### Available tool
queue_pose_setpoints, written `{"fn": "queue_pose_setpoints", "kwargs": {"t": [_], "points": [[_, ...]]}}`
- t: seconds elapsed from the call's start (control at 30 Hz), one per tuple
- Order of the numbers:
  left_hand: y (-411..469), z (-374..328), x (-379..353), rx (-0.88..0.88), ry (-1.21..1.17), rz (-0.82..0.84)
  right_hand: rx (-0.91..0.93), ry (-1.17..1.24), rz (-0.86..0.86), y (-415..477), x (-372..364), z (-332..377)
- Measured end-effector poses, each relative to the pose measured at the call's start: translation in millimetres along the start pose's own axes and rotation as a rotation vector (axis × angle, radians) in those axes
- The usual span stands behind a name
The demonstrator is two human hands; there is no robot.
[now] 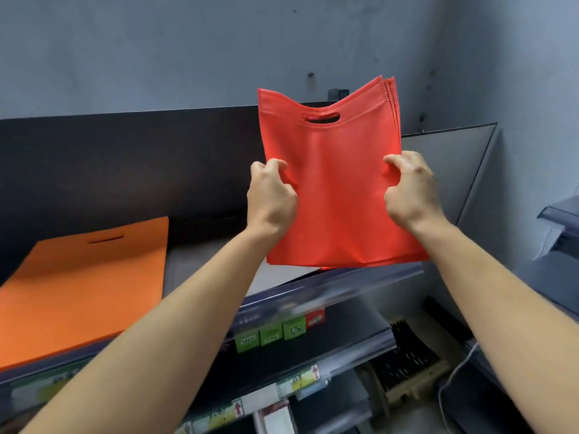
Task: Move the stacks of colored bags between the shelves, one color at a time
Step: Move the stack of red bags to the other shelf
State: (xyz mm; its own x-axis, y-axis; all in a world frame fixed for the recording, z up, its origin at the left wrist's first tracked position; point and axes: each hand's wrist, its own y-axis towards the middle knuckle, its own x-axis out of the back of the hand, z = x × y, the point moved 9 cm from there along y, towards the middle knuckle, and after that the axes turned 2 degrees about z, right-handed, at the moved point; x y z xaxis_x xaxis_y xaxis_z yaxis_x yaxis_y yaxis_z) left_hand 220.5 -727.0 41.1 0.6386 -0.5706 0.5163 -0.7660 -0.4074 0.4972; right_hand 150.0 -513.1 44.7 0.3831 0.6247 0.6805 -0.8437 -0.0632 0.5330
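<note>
A flat stack of orange fabric bags [84, 286] lies on the grey shelf [200, 264], well to the left of the left hand [271, 198]. Small green boxes [271, 335] sit lower down, beneath the hands. The left hand and the right hand [410, 192] grip a stack of red fabric bags [338, 183] by its side edges, between them. It is upright above the shelf, long axis vertical, cut-out handles pointing up.

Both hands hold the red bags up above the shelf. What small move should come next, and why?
Probably tilt the red bag stack flat and lower it onto the bare shelf right of the orange stack: left hand and right hand grip it upright, just above that spot.
</note>
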Motion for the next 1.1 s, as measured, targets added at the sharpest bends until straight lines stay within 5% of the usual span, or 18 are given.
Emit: {"fn": "queue_pose_setpoints", "kwargs": {"t": [0.4, 0.83, 1.1], "points": [[37, 17, -110, 0.14, 0.073, 0.173, 0.011, -0.066, 0.152, 65, -37, -89], [48, 88, -159, 0.352, 0.637, 0.547, -0.012, -0.238, 0.593, 92, -145, -130], [55, 35, -167, 0.292, 0.745, 0.436, 0.052, -0.271, 0.457, 108, -108, -129]]}}
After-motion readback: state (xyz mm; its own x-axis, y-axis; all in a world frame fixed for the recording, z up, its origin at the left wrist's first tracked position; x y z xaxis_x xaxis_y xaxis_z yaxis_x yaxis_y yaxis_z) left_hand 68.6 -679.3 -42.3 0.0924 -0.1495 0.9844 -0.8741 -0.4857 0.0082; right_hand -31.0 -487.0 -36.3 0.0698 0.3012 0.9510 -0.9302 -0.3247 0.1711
